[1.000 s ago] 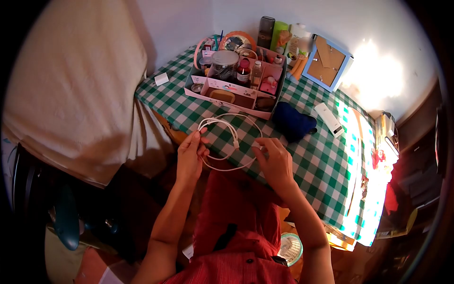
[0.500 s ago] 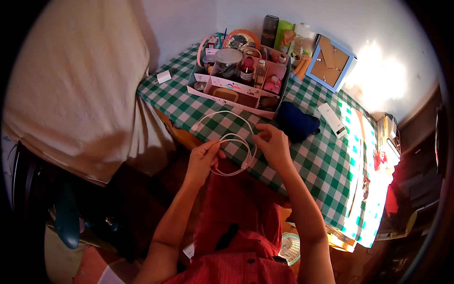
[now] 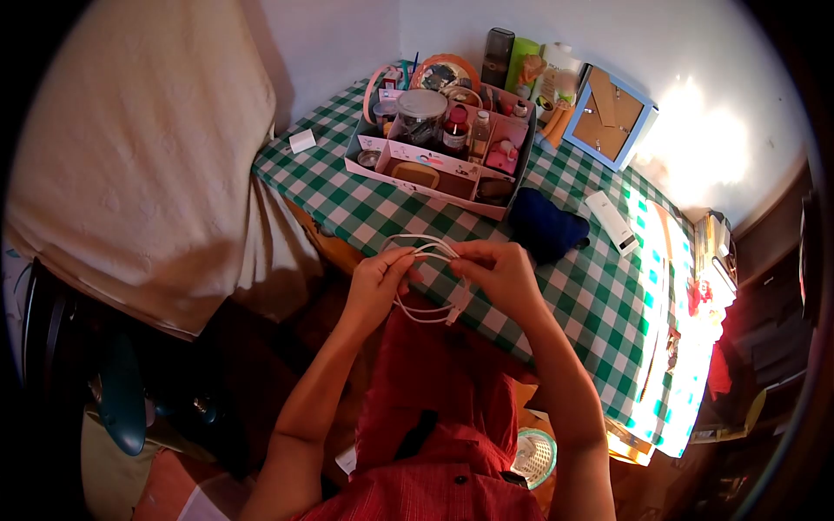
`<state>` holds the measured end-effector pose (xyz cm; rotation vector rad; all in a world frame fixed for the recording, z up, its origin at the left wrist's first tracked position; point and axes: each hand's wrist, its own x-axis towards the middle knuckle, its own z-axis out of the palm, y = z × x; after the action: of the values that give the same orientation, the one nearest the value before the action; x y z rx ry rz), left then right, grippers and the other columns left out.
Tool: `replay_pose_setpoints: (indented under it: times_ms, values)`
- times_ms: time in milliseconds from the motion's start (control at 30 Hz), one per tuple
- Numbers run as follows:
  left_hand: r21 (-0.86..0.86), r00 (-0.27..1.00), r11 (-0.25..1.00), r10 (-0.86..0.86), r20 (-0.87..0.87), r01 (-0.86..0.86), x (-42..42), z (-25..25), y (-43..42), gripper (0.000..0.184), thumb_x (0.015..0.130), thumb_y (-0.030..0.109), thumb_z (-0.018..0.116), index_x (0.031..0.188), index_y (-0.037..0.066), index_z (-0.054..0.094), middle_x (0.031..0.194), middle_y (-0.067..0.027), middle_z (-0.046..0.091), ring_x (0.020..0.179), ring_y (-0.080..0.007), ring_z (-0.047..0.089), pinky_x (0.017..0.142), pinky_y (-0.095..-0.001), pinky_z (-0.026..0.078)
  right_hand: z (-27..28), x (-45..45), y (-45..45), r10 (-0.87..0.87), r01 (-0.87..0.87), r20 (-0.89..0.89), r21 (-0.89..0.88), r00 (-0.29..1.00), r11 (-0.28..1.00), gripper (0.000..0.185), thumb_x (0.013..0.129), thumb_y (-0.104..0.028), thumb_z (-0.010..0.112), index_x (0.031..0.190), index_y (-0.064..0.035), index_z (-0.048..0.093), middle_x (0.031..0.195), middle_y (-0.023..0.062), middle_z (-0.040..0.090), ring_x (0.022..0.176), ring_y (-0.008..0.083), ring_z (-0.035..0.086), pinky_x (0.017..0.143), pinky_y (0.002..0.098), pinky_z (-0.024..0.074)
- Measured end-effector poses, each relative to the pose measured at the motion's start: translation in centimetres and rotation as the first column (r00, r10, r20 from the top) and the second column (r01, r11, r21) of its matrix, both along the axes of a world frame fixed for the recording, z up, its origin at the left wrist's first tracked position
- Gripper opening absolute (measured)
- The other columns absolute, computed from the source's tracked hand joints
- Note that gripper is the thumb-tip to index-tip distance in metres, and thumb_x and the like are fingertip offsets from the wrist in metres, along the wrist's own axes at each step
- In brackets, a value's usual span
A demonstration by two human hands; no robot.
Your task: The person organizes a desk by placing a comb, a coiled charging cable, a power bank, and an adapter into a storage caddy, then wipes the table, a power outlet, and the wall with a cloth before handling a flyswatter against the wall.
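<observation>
A white cable (image 3: 420, 317) hangs in loose coils between my hands, just over the front edge of the table. My left hand (image 3: 380, 280) pinches the coils on their left side. On the right side, my right hand (image 3: 497, 269) is closed on the same loops, thumb and fingers together. One connector end dangles at the bottom of the loop. Beyond my hands, a dark blue cloth item (image 3: 547, 226) lies on the green checked tablecloth (image 3: 356, 208).
A pink divided organizer box (image 3: 452, 201) with jars and bottles stands at the back. To its right leans a blue picture frame (image 3: 638, 143), back outward. A white rectangular device (image 3: 612, 223) lies on the right, and a small white adapter (image 3: 301, 141) at the left corner.
My right hand has come left and gripped the coils. The upper open loop of cable has been drawn down and in, making the bundle smaller. My left hand stays nearly in place.
</observation>
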<state>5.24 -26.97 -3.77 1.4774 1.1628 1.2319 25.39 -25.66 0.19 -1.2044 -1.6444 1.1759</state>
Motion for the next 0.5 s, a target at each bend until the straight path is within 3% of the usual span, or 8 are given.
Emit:
replay_pose_setpoints:
  times_ms: [100, 167, 200, 233, 300, 333, 367, 500]
  values:
    - [0.074, 0.996, 0.997, 0.040, -0.077, -0.034, 0.0, 1.3, -0.6, 0.020, 0.093, 0.016, 0.055, 0.100, 0.003, 0.068, 0.075, -0.0037, 0.064, 0.059, -0.0093, 0.054, 0.052, -0.0231, 0.044, 1.6, 0.0, -0.4, -0.042, 0.026, 0.105, 0.143, 0.994, 0.989, 0.022, 0.080, -0.007, 0.067, 0.101, -0.0003, 0.069, 0.081, 0.0104, 0.070, 0.072, 0.0120, 0.064, 0.067, 0.0257, 0.0500]
    - [0.491, 0.880, 0.862, 0.324, -0.346, -0.125, -0.3, 2.1, -0.7, 0.027, 0.092, 0.017, 0.055, 0.114, 0.001, 0.060, 0.099, -0.0101, 0.065, 0.085, -0.0154, 0.059, 0.077, -0.0287, 0.047, 2.9, 0.0, -0.7, -0.070, 0.046, 0.122, 0.188, 0.990, 0.981, 0.022, 0.080, -0.007, 0.067, 0.101, 0.0003, 0.069, 0.080, 0.0109, 0.070, 0.071, 0.0122, 0.064, 0.066, 0.0258, 0.0500]
    - [0.495, 0.880, 0.860, 0.327, -0.346, -0.125, -0.5, 2.4, -0.3, 0.027, 0.092, 0.017, 0.055, 0.114, 0.001, 0.060, 0.099, -0.0101, 0.065, 0.085, -0.0154, 0.059, 0.077, -0.0287, 0.047, 3.6, 0.1, -0.8, -0.099, 0.065, 0.138, 0.235, 0.985, 0.970, 0.022, 0.080, -0.006, 0.067, 0.101, 0.0009, 0.068, 0.080, 0.0114, 0.070, 0.070, 0.0125, 0.064, 0.066, 0.0259, 0.0500]
    - [0.649, 0.874, 0.744, 0.413, -0.257, -0.160, -0.8, 2.8, 0.4, 0.037, 0.093, 0.025, 0.055, 0.121, 0.001, 0.053, 0.107, -0.0116, 0.062, 0.096, -0.0172, 0.057, 0.083, -0.0304, 0.045, 4.2, 0.1, -0.7, -0.099, 0.065, 0.136, 0.239, 0.986, 0.969, 0.022, 0.080, -0.006, 0.067, 0.101, 0.0009, 0.068, 0.080, 0.0114, 0.070, 0.070, 0.0125, 0.064, 0.066, 0.0259, 0.0500]
    - [0.777, 0.864, 0.599, 0.480, -0.154, -0.194, -1.0, 2.8, 1.4, 0.048, 0.094, 0.033, 0.054, 0.127, 0.000, 0.046, 0.114, -0.0130, 0.058, 0.107, -0.0191, 0.055, 0.089, -0.0321, 0.044, 5.2, 0.1, -0.6, -0.044, 0.021, 0.079, 0.272, 0.996, 0.962, 0.020, 0.080, -0.006, 0.067, 0.099, 0.0012, 0.069, 0.080, 0.0108, 0.070, 0.069, 0.0122, 0.064, 0.066, 0.0264, 0.0502]
    - [0.570, 0.991, 0.811, 0.124, 0.055, -0.133, -1.1, 2.2, 1.9, 0.056, 0.095, 0.040, 0.049, 0.131, -0.001, 0.040, 0.117, -0.0137, 0.057, 0.111, -0.0217, 0.053, 0.094, -0.0330, 0.041, 5.4, 0.1, -0.3, -0.043, 0.020, 0.080, 0.273, 0.996, 0.962, 0.020, 0.080, -0.006, 0.067, 0.099, 0.0012, 0.069, 0.080, 0.0108, 0.070, 0.069, 0.0122, 0.064, 0.066, 0.0264, 0.0502]
    - [0.367, 0.919, 0.929, -0.187, 0.346, 0.051, -1.2, 1.8, 2.4, 0.064, 0.095, 0.048, 0.045, 0.135, -0.002, 0.034, 0.119, -0.0143, 0.055, 0.115, -0.0243, 0.051, 0.098, -0.0339, 0.038, 5.8, 0.0, 0.0, -0.081, 0.063, 0.049, 0.296, 0.996, 0.953, 0.019, 0.081, -0.006, 0.066, 0.098, 0.0010, 0.069, 0.080, 0.0106, 0.070, 0.069, 0.0120, 0.064, 0.066, 0.0263, 0.0502]
    - [0.223, 0.842, 0.931, -0.358, 0.403, 0.289, -1.2, 1.3, 2.5, 0.071, 0.094, 0.056, 0.039, 0.135, -0.001, 0.034, 0.122, -0.0128, 0.054, 0.112, -0.0244, 0.054, 0.096, -0.0350, 0.041, 6.1, -0.4, 1.4, -0.218, 0.229, -0.071, 0.374, 0.973, 0.899, 0.019, 0.081, -0.007, 0.066, 0.098, 0.0005, 0.069, 0.079, 0.0097, 0.070, 0.070, 0.0108, 0.064, 0.066, 0.0252, 0.0499]
